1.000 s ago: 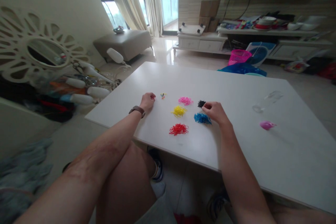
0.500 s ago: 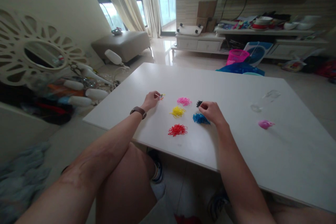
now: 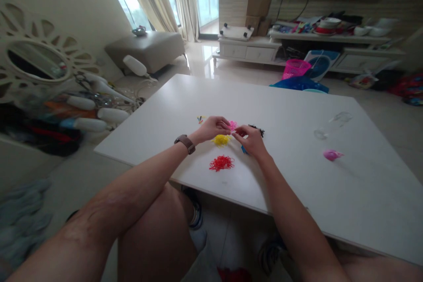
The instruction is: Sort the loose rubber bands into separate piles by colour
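Observation:
My left hand (image 3: 215, 128) reaches in over the yellow rubber bands (image 3: 221, 140), fingers pinched together. Opposite it, my right hand (image 3: 250, 139) is also closed, its fingertips meeting those of the left beside the pink rubber bands (image 3: 233, 125). Whatever sits between the fingertips is too small to make out. Under my right hand the blue rubber bands (image 3: 244, 150) are mostly covered. Black rubber bands (image 3: 257, 130) lie just beyond that hand, partly hidden. A pile of red rubber bands (image 3: 221, 163) lies nearer to me. Left of the piles is a small multicoloured cluster (image 3: 200, 119).
The piles lie on a white table (image 3: 198, 92). A pink object (image 3: 332, 154) and a clear plastic item (image 3: 340, 118) rest on its right side. Past the far edge stand a pink basket (image 3: 296, 69) and a blue cover (image 3: 299, 83). A lamp with white shades (image 3: 113, 115) is at left.
My left hand has moved right, from the multicoloured cluster to between the piles. My right hand has come left from the black bands, and both hands' fingertips now meet. The black bands look more spread out.

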The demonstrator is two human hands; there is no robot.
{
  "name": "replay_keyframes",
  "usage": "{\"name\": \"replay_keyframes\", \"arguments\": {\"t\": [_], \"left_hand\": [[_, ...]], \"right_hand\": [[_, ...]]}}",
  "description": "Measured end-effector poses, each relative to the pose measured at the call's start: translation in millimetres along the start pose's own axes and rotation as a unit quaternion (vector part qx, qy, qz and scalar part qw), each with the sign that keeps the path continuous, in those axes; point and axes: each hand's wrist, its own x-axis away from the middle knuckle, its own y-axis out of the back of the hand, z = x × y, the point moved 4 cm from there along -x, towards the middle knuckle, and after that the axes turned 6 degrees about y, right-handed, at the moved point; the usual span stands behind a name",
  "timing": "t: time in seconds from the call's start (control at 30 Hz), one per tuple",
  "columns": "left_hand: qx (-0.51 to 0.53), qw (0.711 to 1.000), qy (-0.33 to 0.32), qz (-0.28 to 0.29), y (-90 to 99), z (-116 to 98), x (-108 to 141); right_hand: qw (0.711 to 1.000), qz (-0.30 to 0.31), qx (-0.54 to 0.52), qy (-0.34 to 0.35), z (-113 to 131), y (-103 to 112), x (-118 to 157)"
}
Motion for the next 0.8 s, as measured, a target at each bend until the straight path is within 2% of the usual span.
{"name": "replay_keyframes", "arguments": {"t": [0.1,0.2,0.47,0.63,0.8], "left_hand": [[-0.016,1.0,-0.003,0.002,-3.7,-2,1],[-0.053,0.998,-0.016,-0.022,-1.3,-3,1],[-0.174,0.981,-0.013,-0.088,23.6,10,-5],[-0.251,0.964,-0.006,-0.088,27.0,12,-4],[-0.269,0.958,-0.045,-0.086,24.8,4,-4]], "right_hand": [[0.999,0.006,-0.031,-0.016,-1,-5,1],[0.999,-0.003,-0.041,-0.018,-1,-7,2],[0.997,-0.057,-0.004,-0.051,-7,3,2],[0.998,-0.049,0.001,-0.036,-8,0,2],[0.999,-0.043,0.0,-0.033,-8,-2,2]]}}
